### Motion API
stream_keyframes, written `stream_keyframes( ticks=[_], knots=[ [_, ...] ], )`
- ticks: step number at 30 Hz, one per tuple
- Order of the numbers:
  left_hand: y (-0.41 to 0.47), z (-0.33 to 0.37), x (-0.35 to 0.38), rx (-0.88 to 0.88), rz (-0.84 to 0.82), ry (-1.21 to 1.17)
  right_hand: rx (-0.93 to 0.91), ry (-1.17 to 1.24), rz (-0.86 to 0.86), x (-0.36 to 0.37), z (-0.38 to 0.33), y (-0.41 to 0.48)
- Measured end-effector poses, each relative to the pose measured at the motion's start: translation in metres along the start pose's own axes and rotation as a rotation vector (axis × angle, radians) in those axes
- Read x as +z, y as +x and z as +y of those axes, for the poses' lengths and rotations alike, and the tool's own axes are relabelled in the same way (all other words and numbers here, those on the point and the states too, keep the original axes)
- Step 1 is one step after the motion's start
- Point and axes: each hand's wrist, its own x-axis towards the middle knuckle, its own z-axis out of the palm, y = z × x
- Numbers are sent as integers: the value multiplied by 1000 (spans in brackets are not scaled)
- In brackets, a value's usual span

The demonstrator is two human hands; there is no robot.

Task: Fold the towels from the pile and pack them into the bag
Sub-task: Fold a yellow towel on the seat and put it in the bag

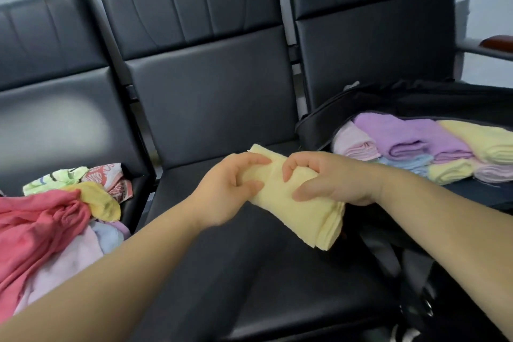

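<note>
I note left hand [233,189] and right hand [327,180], fingers curled, pinching the folded yellow towel [299,211] between them, probably squaring its layers. Left of fingers: unfolded towel pile [55,216]. Beyond right fingers: black bag [313,122], holding folded towels [410,139].

Bare left hand [230,189], right hand [333,179], 2 forearms [111,272]

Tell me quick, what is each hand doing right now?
Left hand: fingers curled, holds the folded yellow towel.
Right hand: fingers curled, holds the same yellow towel.
</note>
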Motion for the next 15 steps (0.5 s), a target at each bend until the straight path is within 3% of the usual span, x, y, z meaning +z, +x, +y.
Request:
stream_keyframes(
  ticks=[8, 15],
  knots=[
    [101, 80, 61, 202, -119, 154, 105, -214, 359, -94, 31, -63],
    [210, 125, 97, 429, -125, 562, 86, -42, 802, -176, 90, -98]
  ],
)
